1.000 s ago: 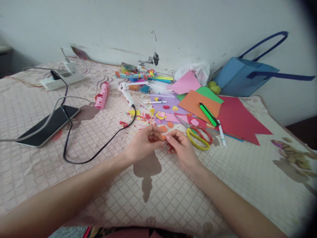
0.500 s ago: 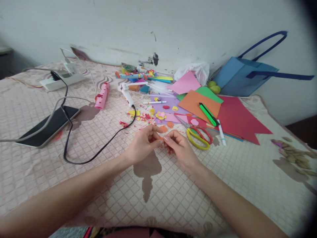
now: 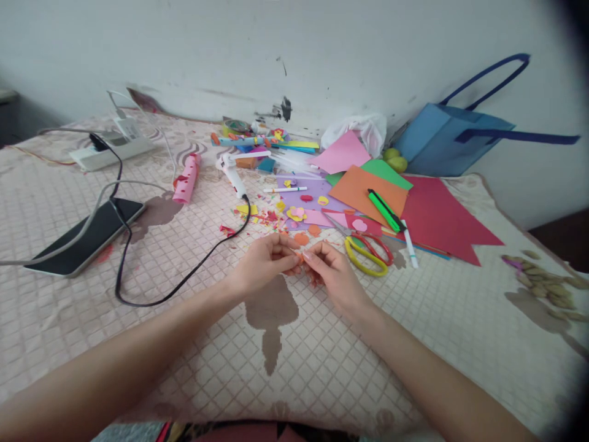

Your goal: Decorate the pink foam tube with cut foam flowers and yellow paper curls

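Observation:
Both hands meet above the quilted cloth (image 3: 331,368), their fingertips pinched close together. Between them shows a small orange paper piece (image 3: 301,256), mostly covered by the fingers. My left hand (image 3: 264,261) is closed on its left side, thumb against forefinger. My right hand (image 3: 338,273) pinches the same piece from the right. Just beyond the fingers lie flat orange paper cutouts (image 3: 301,239). Scissors (image 3: 365,255) with yellow and red handles rest to the right of my right hand. A yellow and pink paper flower (image 3: 296,213) sits farther back.
A white glue gun (image 3: 234,178) stands behind, its black cord looping left. A tablet-like dark device (image 3: 87,239) and a power strip (image 3: 115,153) lie left. Coloured sheets (image 3: 451,215), a green cutter (image 3: 384,209) and a white marker (image 3: 409,244) are right, near a blue bag (image 3: 455,138).
The fingertips have shifted slightly around the orange paper piece, and a little more of it shows. The whole view has moved slightly; the other objects stay in place.

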The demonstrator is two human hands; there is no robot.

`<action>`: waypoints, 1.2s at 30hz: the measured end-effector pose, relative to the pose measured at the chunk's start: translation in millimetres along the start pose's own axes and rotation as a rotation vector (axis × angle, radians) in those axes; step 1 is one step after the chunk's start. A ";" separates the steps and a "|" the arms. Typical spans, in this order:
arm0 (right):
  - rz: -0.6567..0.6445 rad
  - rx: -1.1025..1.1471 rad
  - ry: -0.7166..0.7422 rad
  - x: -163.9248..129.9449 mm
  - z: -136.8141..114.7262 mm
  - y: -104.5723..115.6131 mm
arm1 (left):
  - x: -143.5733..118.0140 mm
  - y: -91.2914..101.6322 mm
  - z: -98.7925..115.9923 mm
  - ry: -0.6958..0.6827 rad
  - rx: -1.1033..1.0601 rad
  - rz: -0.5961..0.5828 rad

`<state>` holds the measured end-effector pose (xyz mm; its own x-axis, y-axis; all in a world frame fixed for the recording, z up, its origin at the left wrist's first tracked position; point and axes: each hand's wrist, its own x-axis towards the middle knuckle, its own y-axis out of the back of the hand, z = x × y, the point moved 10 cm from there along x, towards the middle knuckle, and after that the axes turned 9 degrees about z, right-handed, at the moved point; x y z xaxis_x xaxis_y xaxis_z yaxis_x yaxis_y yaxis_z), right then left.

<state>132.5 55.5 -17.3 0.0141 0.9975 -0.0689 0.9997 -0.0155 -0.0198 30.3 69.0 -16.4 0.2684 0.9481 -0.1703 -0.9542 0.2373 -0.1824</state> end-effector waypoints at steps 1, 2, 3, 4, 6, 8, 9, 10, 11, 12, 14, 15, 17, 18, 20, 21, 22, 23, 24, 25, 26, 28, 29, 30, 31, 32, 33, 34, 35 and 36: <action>0.000 -0.001 0.002 0.0 -0.1 0.0 | 0.2 -0.1 -0.1 -0.001 -0.002 -0.003; 0.001 -0.001 0.002 0.0 -0.1 0.0 | 0.4 -0.1 0.0 -0.004 -0.004 -0.004; 0.003 0.000 0.004 0.1 0.0 0.1 | 0.7 -0.1 0.2 -0.010 -0.004 -0.006; 0.004 0.001 0.005 0.2 0.2 0.1 | 0.9 -0.3 0.3 -0.015 -0.003 -0.008; 0.008 0.006 0.008 0.5 0.9 0.0 | 1.1 -0.7 0.6 -0.032 -0.001 -0.009; 0.022 0.011 0.017 0.9 1.6 0.5 | 0.6 -1.2 2.0 -0.066 0.010 -0.003; 0.031 0.014 0.020 1.3 2.0 1.0 | 0.1 -1.4 3.1 -0.086 0.015 0.003; 0.039 0.017 0.022 1.6 2.6 1.5 | -0.6 -1.3 4.2 -0.106 0.019 0.013; 0.046 0.020 0.023 1.9 3.2 1.9 | -1.2 -1.3 5.0 -0.121 0.022 0.022; 0.051 0.022 0.025 2.2 3.6 2.2 | -1.8 -1.4 5.3 -0.129 0.025 0.029; 0.055 0.021 0.029 2.7 4.0 2.6 | -2.6 -2.6 4.5 -0.130 0.035 0.028; 0.056 0.020 0.032 2.8 3.9 2.9 | -2.7 -3.4 4.1 -0.129 0.042 0.023; 0.054 0.015 0.039 2.6 3.3 2.8 | -2.5 -3.9 3.5 -0.127 0.057 0.021; 0.050 0.014 0.042 2.3 2.9 2.3 | -2.2 -3.2 3.4 -0.127 0.064 0.030; 0.048 0.014 0.048 1.6 1.7 1.8 | -1.7 -0.8 3.4 -0.122 0.061 0.056; 0.052 0.018 0.047 1.3 1.5 1.9 | -1.5 0.1 3.0 -0.113 0.049 0.066; 0.057 0.026 0.038 1.2 1.9 2.2 | -1.4 0.5 2.4 -0.099 0.031 0.069; 0.061 0.039 0.025 1.0 2.8 2.5 | -1.3 0.4 1.6 -0.082 0.008 0.066; 0.064 0.054 0.009 1.0 4.1 2.6 | -1.3 -0.1 0.5 -0.064 -0.017 0.060; 0.063 0.071 -0.007 1.1 5.6 2.5 | -1.2 -0.4 -0.6 -0.045 -0.041 0.054; 0.058 0.086 -0.020 1.2 6.9 2.0 | -1.2 -0.8 -1.7 -0.027 -0.062 0.046; 0.051 0.105 -0.034 1.5 9.0 1.3 | -1.0 -1.6 -3.8 0.000 -0.091 0.031; 0.051 0.104 -0.029 1.8 9.1 1.3 | -0.8 -1.6 -4.5 0.007 -0.096 0.027; 0.052 0.096 -0.019 1.9 8.8 1.4 | -0.6 -1.5 -5.2 0.010 -0.089 0.024; 0.054 0.080 -0.003 2.0 7.9 1.6 | -0.3 -1.1 -5.8 0.010 -0.072 0.026; 0.058 0.060 0.015 1.9 6.6 1.8 | 0.0 -0.2 -6.4 0.007 -0.051 0.031; 0.061 0.040 0.031 1.6 5.3 1.9 | 0.3 0.7 -6.6 0.002 -0.030 0.038; 0.063 0.023 0.041 1.3 4.4 1.7 | 0.4 1.1 -6.5 -0.006 -0.012 0.040; 0.062 0.011 0.043 1.1 4.3 1.3 | 0.3 0.7 -6.2 -0.015 0.004 0.035; 0.058 0.001 0.040 0.8 4.6 0.6 | 0.1 -0.1 -5.4 -0.027 0.017 0.027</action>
<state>133.0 55.9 -21.9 0.0729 0.9969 -0.0296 0.9971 -0.0735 -0.0178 31.1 67.9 -21.6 0.2388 0.9596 -0.1488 -0.9633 0.2147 -0.1612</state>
